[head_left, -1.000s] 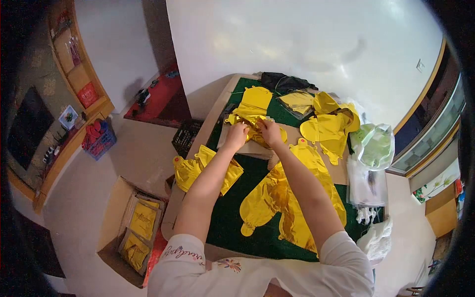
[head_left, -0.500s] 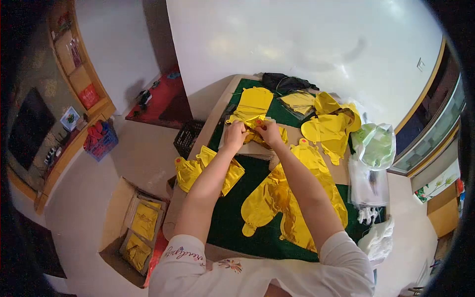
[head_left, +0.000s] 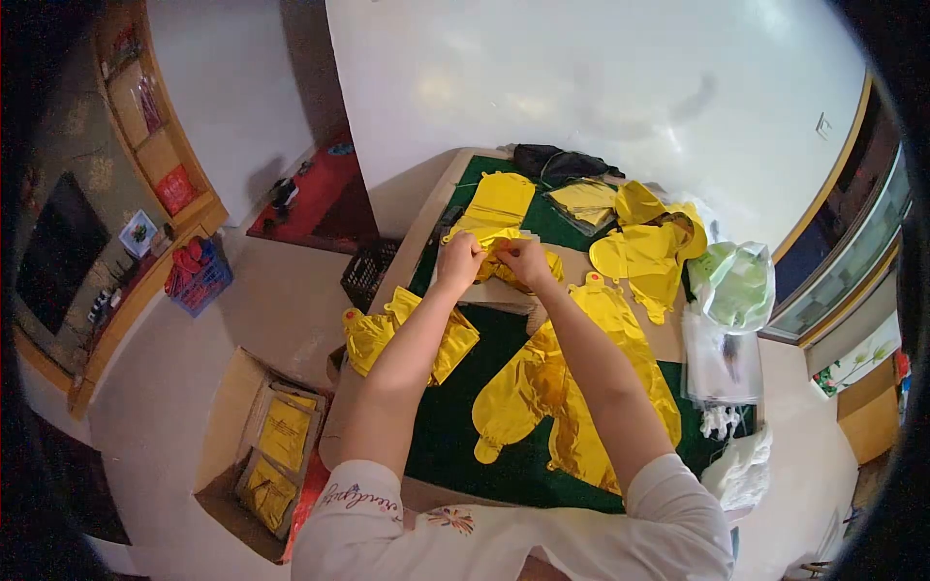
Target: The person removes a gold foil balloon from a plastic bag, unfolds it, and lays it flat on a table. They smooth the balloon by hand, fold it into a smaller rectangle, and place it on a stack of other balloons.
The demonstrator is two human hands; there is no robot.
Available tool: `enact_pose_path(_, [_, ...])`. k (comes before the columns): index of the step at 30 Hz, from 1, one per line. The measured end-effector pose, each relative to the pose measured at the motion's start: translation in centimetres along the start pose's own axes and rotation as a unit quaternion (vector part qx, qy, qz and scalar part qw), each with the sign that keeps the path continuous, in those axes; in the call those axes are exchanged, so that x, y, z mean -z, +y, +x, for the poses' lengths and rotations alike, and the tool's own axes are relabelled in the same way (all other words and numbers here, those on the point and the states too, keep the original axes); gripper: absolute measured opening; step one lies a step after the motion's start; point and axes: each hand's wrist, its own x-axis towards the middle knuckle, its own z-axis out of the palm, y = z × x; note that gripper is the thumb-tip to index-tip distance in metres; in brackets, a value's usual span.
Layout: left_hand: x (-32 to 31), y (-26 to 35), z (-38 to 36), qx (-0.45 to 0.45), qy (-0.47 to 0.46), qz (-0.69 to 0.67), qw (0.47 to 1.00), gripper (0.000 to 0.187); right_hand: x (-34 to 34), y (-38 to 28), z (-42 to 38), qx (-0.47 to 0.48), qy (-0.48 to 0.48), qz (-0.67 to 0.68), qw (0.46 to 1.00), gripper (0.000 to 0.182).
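Near the body, two big gold balloons [head_left: 572,387] lie flat on the green cloth [head_left: 441,436], and one folded gold balloon [head_left: 407,334] hangs over the table edge. Further away, the left hand [head_left: 460,263] and the right hand [head_left: 526,261] both have their fingers closed on one small crumpled gold balloon [head_left: 499,254], just above the cardboard sheet [head_left: 484,290]. Behind it lies one more yellow sheet [head_left: 499,198].

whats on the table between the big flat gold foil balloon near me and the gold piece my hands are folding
In the head view, a tan cardboard sheet lies between the big flat gold foil balloon and the small gold foil piece held by the left hand and right hand.
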Motion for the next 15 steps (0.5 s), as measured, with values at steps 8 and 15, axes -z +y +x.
enact_pose_path(8, [-0.5, 0.2, -0.1, 0.004, 0.022, -0.065, 0.998, 0.015, -1.9, 1.6, 0.5, 0.066, 0.063, -0.044, 0.995, 0.023])
enact_pose_path(15, [-0.4, 0.0, -2.1, -0.107, -0.046, 0.253, 0.96, 0.041, 4.3, -2.6, 3.0, 0.077, 0.116, -0.055, 0.989, 0.018])
